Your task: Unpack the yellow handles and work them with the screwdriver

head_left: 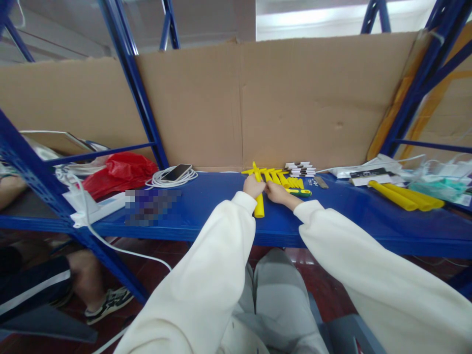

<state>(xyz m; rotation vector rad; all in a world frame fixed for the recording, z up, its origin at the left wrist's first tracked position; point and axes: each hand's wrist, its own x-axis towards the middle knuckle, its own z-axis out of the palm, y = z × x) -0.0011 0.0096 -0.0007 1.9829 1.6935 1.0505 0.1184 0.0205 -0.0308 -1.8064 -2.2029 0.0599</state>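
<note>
My left hand [253, 187] is closed around a yellow plastic tool with a thick handle [259, 207], whose narrow end points away from me. Right beside it, my right hand [277, 192] has its fingers pinched together against the tool and my left fingers; anything small between them is hidden. Several similar yellow T-shaped tools [275, 177] lie in a row just behind my hands. A green and yellow screwdriver [299, 192] rests to the right of my right hand. Small loose pieces [311, 182] and flat grey metal strips [320, 182] lie farther right.
Small black and white boxes [300, 169] are stacked behind the screwdriver. More yellow handles [405, 196] lie at the right. To the left are a phone [177, 172], a coiled white cable [158, 182] and a red bag [120, 172]. Cardboard [295, 98] walls the back. Another person's leg [86, 275] shows lower left.
</note>
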